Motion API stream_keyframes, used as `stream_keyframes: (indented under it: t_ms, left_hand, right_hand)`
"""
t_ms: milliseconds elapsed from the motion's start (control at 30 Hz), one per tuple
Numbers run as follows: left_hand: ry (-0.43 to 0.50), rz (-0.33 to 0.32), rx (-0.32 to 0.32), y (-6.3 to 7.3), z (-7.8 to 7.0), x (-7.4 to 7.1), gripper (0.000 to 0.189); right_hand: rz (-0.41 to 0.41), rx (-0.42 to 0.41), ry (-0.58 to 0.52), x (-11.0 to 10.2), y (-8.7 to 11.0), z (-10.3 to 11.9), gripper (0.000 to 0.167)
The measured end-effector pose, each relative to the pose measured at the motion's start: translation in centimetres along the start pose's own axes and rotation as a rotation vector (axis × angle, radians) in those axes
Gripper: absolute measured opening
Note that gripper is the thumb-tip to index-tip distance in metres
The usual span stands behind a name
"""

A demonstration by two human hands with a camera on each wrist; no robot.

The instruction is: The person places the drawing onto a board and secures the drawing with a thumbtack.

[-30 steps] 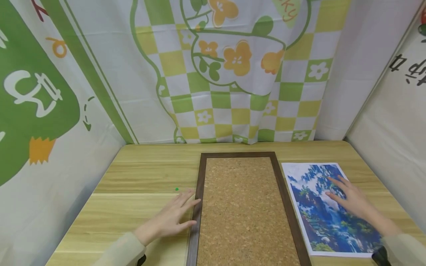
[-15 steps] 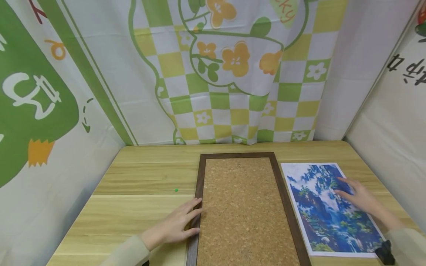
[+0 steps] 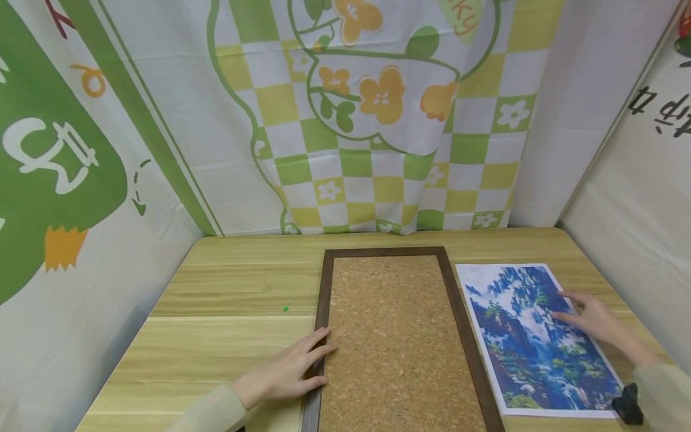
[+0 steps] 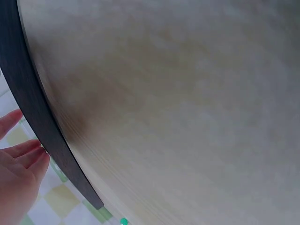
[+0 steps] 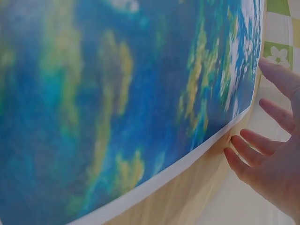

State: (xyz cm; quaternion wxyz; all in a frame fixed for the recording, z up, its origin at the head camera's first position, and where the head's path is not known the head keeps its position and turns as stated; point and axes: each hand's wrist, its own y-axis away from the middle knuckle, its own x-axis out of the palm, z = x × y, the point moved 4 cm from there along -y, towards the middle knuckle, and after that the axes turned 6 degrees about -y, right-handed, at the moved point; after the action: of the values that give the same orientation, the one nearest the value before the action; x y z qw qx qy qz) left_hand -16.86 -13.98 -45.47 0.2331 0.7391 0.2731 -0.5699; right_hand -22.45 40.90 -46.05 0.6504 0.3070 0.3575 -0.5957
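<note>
Neither hand clenches: L hand rests loose-fingered on the frame's L side, prob. to steady it; R hand has relaxed fingers by the print's R edge, contact can't tell, likely b/c edges are handiest. Cork sits face-up inside frame. Print lies flat just R of frame, table showing btwn, presumably so neither covers the other. Green dot L of frame, purpose unclear. Curtain hangs behind table, prob. as backdrop.
</note>
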Motion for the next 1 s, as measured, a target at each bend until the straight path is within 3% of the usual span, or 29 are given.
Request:
stream_keyframes:
  t_ms: [333, 700, 1000]
  left_hand:
    - [-0.027, -0.007, 0.021, -0.02, -0.12, 0.15, 0.053]
    - [-0.054, -0.031, 0.047, -0.03, -0.16, 0.18, 0.052]
    - [-0.064, -0.008, 0.035, -0.1, -0.15, 0.27, 0.052]
  right_hand:
    - [0.044, 0.046, 0.045, -0.01, -0.09, -0.83, 0.075]
    - [0.049, 0.012, 0.004, -0.08, -0.72, -0.68, 0.066]
    - [0.046, 0.01, -0.042, 0.12, -0.54, -0.29, 0.062]
